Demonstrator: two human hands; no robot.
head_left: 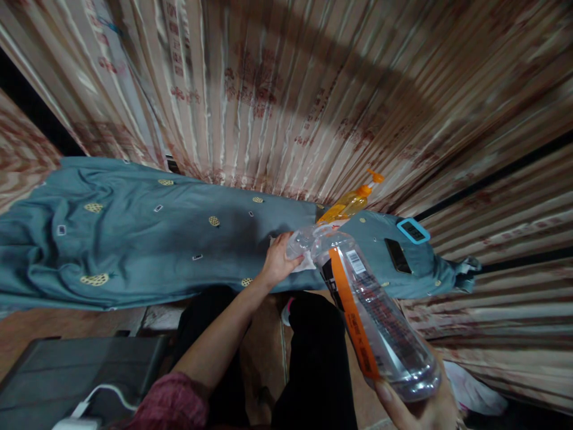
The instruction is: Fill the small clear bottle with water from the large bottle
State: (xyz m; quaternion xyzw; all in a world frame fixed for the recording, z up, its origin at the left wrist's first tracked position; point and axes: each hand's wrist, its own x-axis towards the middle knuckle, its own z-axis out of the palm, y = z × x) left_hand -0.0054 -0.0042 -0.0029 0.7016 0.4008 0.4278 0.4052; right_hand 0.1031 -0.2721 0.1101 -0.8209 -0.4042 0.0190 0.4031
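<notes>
My right hand (pixel 418 412) is closed around the base of a large clear plastic bottle (pixel 371 316) with an orange and black label. The bottle tilts, its neck end pointing up and left, away from me. My left hand (pixel 278 261) is closed on a small clear plastic container (pixel 301 242), whose exact kind I cannot make out. The container and the large bottle's neck end meet or overlap in view; I cannot tell if they touch. Just behind them, a pump bottle (pixel 344 206) of yellow-orange liquid with an orange pump top leans to the right.
A blue-green cloth with pineapple prints (pixel 147 239) covers the long narrow table. At its right end lie a dark phone (pixel 398 255) and a blue-framed digital clock (pixel 412 230). Pleated curtains (pixel 268 89) hang behind. A grey box (pixel 89 370) with a white cable stands lower left.
</notes>
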